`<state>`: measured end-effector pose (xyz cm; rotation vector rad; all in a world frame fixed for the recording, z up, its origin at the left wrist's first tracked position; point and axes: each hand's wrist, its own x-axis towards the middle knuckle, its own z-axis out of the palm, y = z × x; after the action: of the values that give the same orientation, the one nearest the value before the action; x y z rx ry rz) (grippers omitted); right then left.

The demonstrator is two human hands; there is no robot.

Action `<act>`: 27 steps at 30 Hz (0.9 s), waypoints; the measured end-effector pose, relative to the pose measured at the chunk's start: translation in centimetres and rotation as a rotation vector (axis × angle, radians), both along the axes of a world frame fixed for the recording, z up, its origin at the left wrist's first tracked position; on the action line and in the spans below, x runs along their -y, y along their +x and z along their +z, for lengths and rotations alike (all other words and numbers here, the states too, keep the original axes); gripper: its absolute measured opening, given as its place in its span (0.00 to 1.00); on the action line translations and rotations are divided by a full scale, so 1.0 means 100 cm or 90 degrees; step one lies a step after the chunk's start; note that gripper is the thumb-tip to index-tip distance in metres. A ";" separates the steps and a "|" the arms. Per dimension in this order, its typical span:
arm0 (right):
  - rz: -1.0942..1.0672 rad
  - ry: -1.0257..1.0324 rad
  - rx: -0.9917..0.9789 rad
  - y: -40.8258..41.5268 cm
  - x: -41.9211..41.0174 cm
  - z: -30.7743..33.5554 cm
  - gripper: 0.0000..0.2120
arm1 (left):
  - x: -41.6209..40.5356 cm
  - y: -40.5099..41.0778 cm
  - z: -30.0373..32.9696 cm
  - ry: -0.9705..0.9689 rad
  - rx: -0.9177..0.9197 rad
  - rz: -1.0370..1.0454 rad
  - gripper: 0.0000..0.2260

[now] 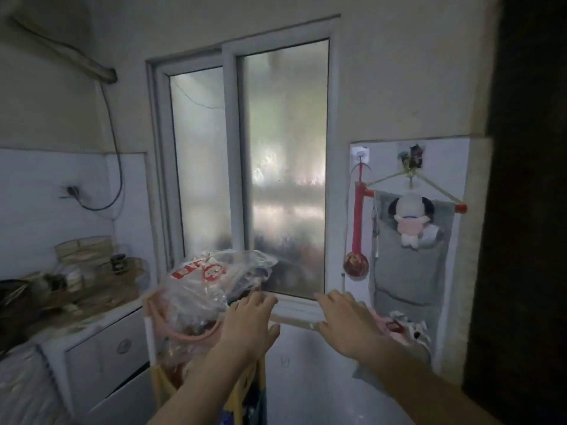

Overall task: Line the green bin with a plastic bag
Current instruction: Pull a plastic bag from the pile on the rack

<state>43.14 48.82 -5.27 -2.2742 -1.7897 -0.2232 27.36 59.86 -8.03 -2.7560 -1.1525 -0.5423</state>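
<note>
Both forearms extend from the bottom of the frame up toward the window sill (293, 311) at lower centre. Left hand (248, 325): palm forward, fingers loosely spread, fingertips at the edge of a heap of plastic bags (211, 283); contact looks likely, but no closed grip is visible. Right hand (346, 320): palm down, fingers extended and slightly apart, empty, over the sill's right end, just beside a grey hanging pocket organiser (411, 256).

Bags: clear, crumpled film, one with red print, piled on a pink rack (153, 305) at lower centre-left, under the frosted window (285, 167). Image blurred.

Green bin: not in view.
</note>
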 end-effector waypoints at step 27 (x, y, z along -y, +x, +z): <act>0.250 0.083 -0.076 0.058 -0.450 -0.062 0.26 | -0.414 -0.002 -0.081 -0.034 0.099 0.124 0.17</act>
<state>48.96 93.80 -11.50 -1.7652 -2.0421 -0.1249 27.15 101.30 -16.12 -2.6432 -1.4706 -0.7210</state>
